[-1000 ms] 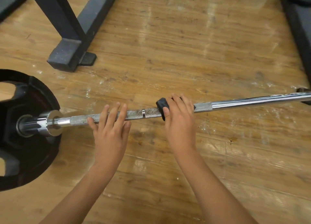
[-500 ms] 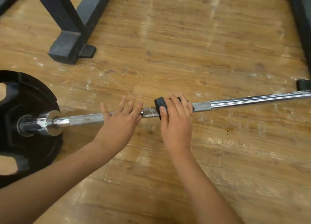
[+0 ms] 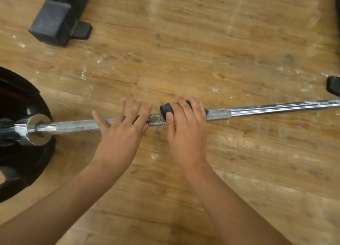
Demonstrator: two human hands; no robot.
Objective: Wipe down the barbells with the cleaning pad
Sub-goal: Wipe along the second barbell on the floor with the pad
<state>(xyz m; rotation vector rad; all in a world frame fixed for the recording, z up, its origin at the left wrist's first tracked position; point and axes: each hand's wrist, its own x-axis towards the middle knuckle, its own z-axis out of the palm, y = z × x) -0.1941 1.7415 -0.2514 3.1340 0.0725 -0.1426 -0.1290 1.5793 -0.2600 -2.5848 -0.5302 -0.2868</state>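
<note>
A steel barbell (image 3: 266, 109) lies across the wooden floor, with a black weight plate (image 3: 24, 152) on its left end. My right hand (image 3: 185, 132) holds a dark cleaning pad (image 3: 164, 109) wrapped over the knurled part of the bar, thumb on the pad's near side and fingers over the top. My left hand (image 3: 122, 132) rests flat on the bar just left of the pad, fingers spread and straight. The bar under both hands is hidden.
A dark metal rack foot (image 3: 55, 21) stands on the floor at the upper left. A small black object (image 3: 334, 85) lies at the right edge, just beyond the bar. Worn wooden floor (image 3: 202, 42) surrounds the bar.
My left hand has slid right along the bar until it is close beside the right hand. The right hand and pad stay at about the same spot on the bar.
</note>
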